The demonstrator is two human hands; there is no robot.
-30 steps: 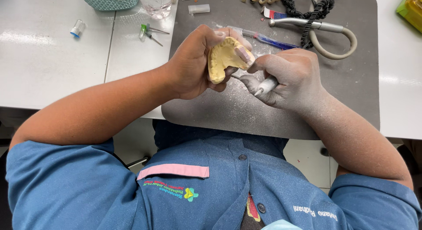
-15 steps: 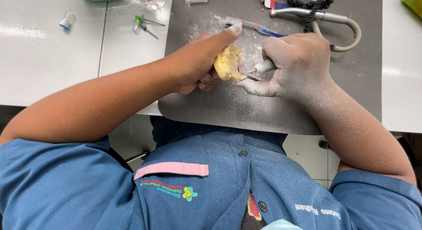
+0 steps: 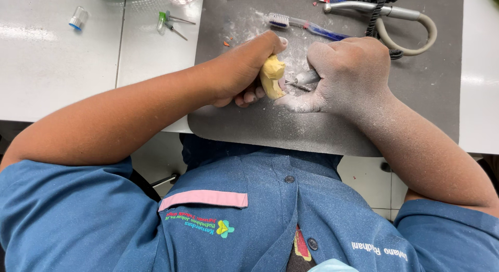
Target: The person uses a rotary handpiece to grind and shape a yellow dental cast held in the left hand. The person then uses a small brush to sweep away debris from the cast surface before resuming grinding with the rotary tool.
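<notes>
I saw left hand [image 3: 244, 72] pinching yellow cast [image 3: 272, 77] — right hand [image 3: 345, 74] clenched around metal handpiece [image 3: 301, 79], tip touching cast, over grey mat [image 3: 416, 95].

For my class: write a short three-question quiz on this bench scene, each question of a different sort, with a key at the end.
1. True or false: the left hand holds the yellow cast above the grey mat.
2. Multiple choice: what lies on the mat just beyond the hands? A) a toothbrush B) a pair of scissors C) a spoon
3. Short answer: what coats the right hand that grips the metal handpiece?

Key
1. True.
2. A, the toothbrush, with its bristled head to the left.
3. Fine white dust, which also lies on the mat around the cast.
</notes>
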